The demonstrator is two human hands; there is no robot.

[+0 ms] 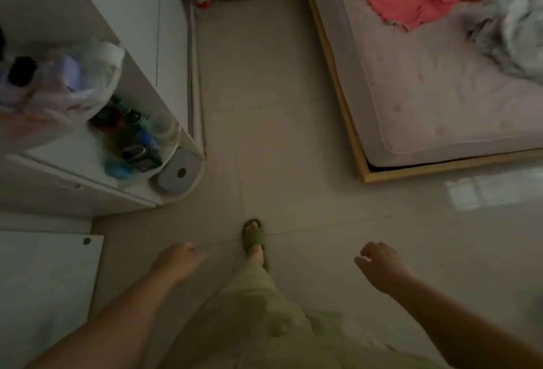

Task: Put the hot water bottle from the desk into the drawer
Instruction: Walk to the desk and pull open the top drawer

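A: Head view shows floor (pixel 279 104) through the middle, bed (pixel 440 89) at upper right, white shelf unit (pixel 164 139) at left.

B: Step?

A: Judged as approach; person walking, slipper (pixel 254 236) forward. No hot water bottle or drawer identifiable; locating them comes next.

B: Hands?

A: Left hand (pixel 179 260) and right hand (pixel 382 266), bottom of frame, loosely curled, empty.

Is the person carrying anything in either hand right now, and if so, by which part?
Nothing is held. The left hand and right hand both hang empty above the pale tiled floor, fingers loosely curled around nothing.
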